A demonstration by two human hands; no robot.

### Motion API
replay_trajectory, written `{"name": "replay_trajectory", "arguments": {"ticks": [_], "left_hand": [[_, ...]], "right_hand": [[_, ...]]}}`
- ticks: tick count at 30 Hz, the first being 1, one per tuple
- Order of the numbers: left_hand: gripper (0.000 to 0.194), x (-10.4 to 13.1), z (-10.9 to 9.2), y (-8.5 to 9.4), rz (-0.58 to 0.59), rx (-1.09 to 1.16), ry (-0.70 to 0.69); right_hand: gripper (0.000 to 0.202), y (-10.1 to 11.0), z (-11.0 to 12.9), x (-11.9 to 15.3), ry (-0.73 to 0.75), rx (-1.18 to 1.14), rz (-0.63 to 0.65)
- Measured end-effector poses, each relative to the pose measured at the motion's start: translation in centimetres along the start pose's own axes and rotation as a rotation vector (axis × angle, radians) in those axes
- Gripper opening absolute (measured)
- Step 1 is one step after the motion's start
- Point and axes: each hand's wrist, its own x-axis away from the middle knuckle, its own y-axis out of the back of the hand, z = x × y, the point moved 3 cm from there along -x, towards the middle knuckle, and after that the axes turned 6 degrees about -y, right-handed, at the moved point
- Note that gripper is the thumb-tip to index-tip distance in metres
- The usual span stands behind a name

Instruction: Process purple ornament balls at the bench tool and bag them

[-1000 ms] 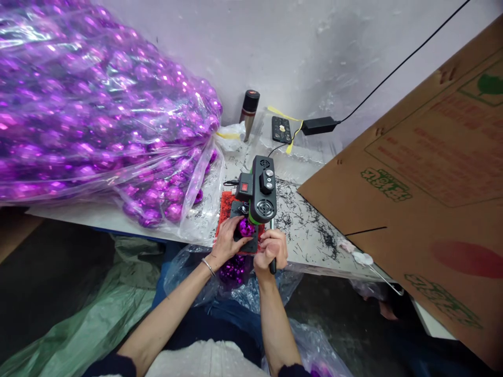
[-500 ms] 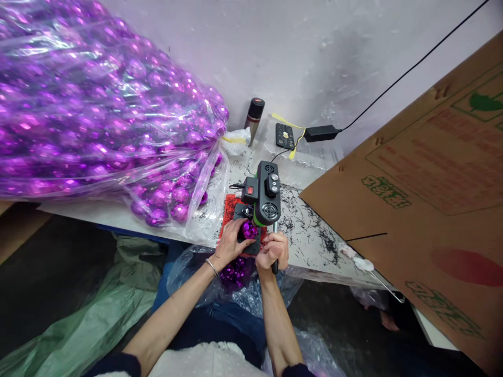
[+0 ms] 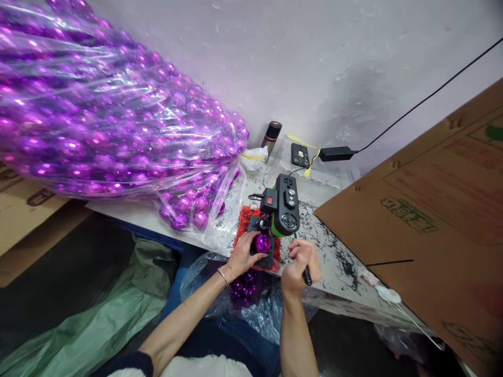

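Thumb and fingers of my left hand (image 3: 245,256) close around a shiny purple ball (image 3: 262,243) on the dark base plate of a small black and green machine (image 3: 288,204). A red mat (image 3: 244,217) lies beneath the base. To the right, my right hand (image 3: 302,267) is wrapped round the machine's lever handle (image 3: 307,276). The ball's top shows below the machine's head. More purple balls (image 3: 242,288) lie in clear plastic by my lap.
A large clear bag of purple balls (image 3: 118,120) covers the left of the table. A cardboard box (image 3: 444,209) stands at right. Behind the machine are a bottle (image 3: 271,137), a phone-like black item (image 3: 300,155) and a power adapter (image 3: 337,153). Black bits litter the tabletop (image 3: 334,272).
The camera view has shifted, so the scene sits lower and further right. My right hand and the lever handle have swung outward to the right, away from the ball. My left hand stays at the ball.
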Motion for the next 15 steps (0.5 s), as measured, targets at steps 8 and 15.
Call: {"name": "replay_trajectory", "arguments": {"ticks": [8, 15], "left_hand": [[0.066, 1.3, 0.4, 6.9, -0.073, -0.045, 0.015], [0.045, -7.2, 4.1, 13.3, -0.172, -0.539, 0.305]], "right_hand": [[0.048, -0.2, 1.7, -1.0, -0.008, -0.019, -0.002], [0.048, -0.3, 1.2, -0.4, 0.057, -0.001, 0.016]]}}
